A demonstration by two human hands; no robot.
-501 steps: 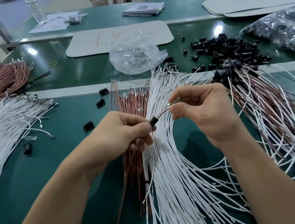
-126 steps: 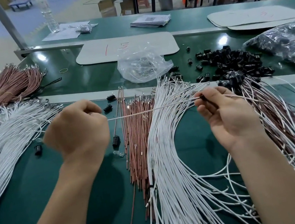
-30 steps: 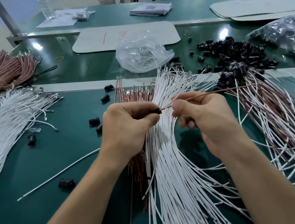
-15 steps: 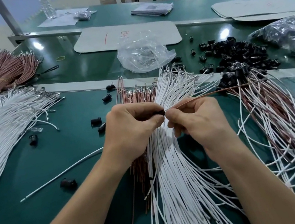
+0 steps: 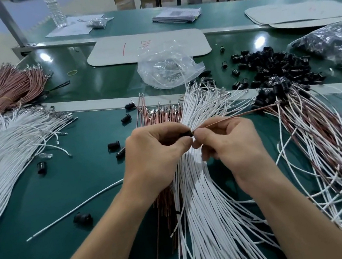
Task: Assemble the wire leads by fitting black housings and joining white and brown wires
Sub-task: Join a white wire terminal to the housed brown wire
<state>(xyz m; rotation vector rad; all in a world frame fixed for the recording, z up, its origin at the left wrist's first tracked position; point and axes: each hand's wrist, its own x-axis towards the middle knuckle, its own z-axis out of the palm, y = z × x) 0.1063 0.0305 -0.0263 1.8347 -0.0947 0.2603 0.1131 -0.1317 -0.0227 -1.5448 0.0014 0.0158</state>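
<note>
Right hand [image 5: 229, 139] now abuts left hand [image 5: 156, 152] at frame centre, pinching brown wire [image 5: 232, 117]; left grips black housing [image 5: 185, 134].

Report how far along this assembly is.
Done: a heap of housed white-and-brown leads at right. In hand: left hand grips a small black plastic housing; right hand pinches a thin brown wire at it. Left: the centre fan of loose white wires, bare brown wires, a pile of loose black housings.
</note>
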